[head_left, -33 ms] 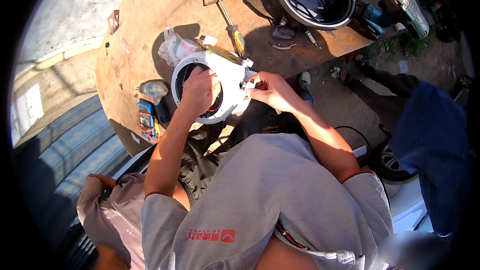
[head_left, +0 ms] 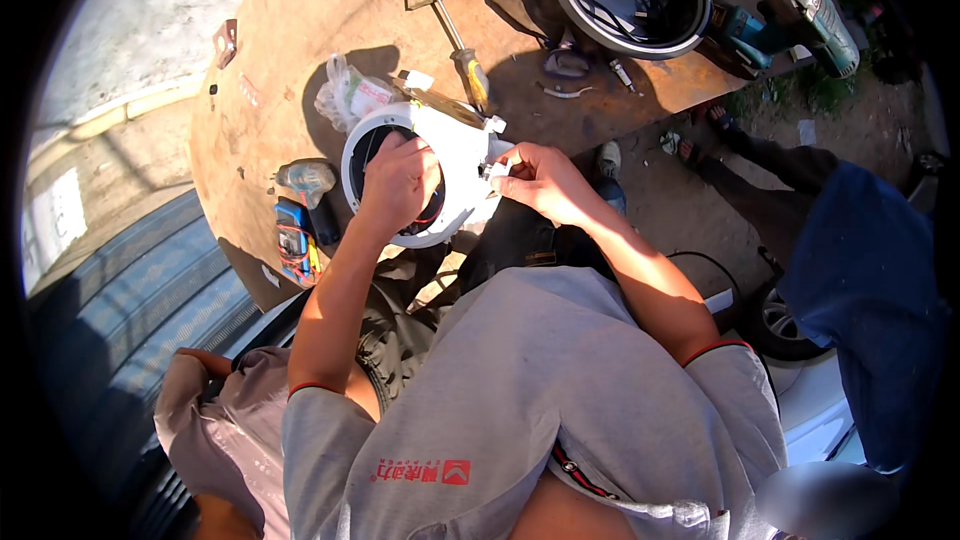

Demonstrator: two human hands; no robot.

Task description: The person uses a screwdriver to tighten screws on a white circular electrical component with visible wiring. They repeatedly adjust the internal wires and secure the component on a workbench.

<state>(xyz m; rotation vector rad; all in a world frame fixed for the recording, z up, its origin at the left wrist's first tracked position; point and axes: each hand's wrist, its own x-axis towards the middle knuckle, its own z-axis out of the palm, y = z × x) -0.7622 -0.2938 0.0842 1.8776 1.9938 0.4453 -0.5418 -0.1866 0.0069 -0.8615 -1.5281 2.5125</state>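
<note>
A white round housing (head_left: pixel 461 180) with a wide dark opening lies on its side at the table's near edge, in front of me. My left hand (head_left: pixel 402 183) reaches into that opening with its fingers curled. Their tips are hidden, and so is whatever they hold. A bit of red wire shows inside, below the hand. On the housing's right end, my right hand (head_left: pixel 538 178) pinches a small white part (head_left: pixel 497 171) with a dark piece beside it, between thumb and fingers. Behind the housing lie a crumpled clear plastic bag (head_left: pixel 350 95) and a screwdriver (head_left: pixel 468 65) with a yellow and grey handle.
The brown table (head_left: pixel 270 70) carries a blue multimeter (head_left: pixel 293 238) and a power tool (head_left: pixel 308 183) on the left. A round black housing (head_left: pixel 640 0) full of cables and a cordless drill (head_left: pixel 808 15) stand far right. People are near on both sides; one wears blue (head_left: pixel 865 270).
</note>
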